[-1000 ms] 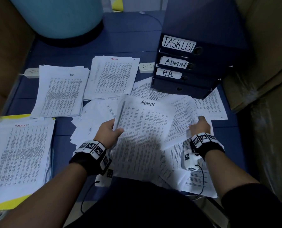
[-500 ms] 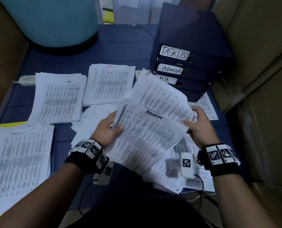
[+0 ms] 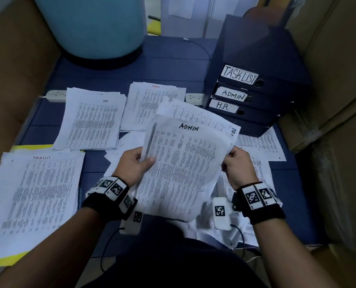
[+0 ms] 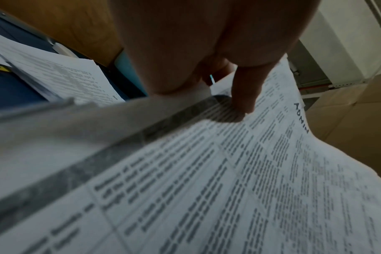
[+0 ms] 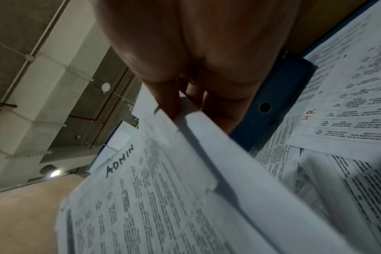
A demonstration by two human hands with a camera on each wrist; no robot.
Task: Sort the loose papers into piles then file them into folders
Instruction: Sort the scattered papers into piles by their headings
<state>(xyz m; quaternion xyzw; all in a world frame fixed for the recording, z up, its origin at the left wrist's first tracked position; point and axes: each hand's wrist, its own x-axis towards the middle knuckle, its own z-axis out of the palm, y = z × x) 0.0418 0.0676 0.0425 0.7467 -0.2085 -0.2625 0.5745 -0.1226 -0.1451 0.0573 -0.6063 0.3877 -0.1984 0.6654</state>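
I hold a sheaf of printed sheets headed ADMIN [image 3: 183,163] above the blue table. My left hand [image 3: 138,161] grips its left edge, thumb on top [image 4: 244,103]. My right hand [image 3: 233,163] pinches the right edge of the ADMIN sheaf [image 5: 154,189], with another sheet [image 3: 198,116] tucked behind it. Sorted piles lie flat: an HR pile [image 3: 92,119], an ADMIN pile [image 3: 144,100] and a TASKLIST pile [image 3: 36,196] on a yellow folder [image 3: 7,261]. Loose papers [image 3: 260,146] lie under my hands. Dark binders labelled TASKLIST [image 3: 240,74], ADMIN [image 3: 233,94] and H.R. [image 3: 222,106] are stacked at the right.
A big light-blue drum [image 3: 90,26] stands at the back left. Brown cardboard walls rise at the left [image 3: 13,59] and right [image 3: 339,100]. White power strips [image 3: 55,95] lie behind the piles. Cables hang from my wrist units near the table's front edge.
My right hand took a sheet from the loose papers at the right, lifted it and brought it behind the ADMIN sheaf. The sheaf rose off the table and now sits between both hands.
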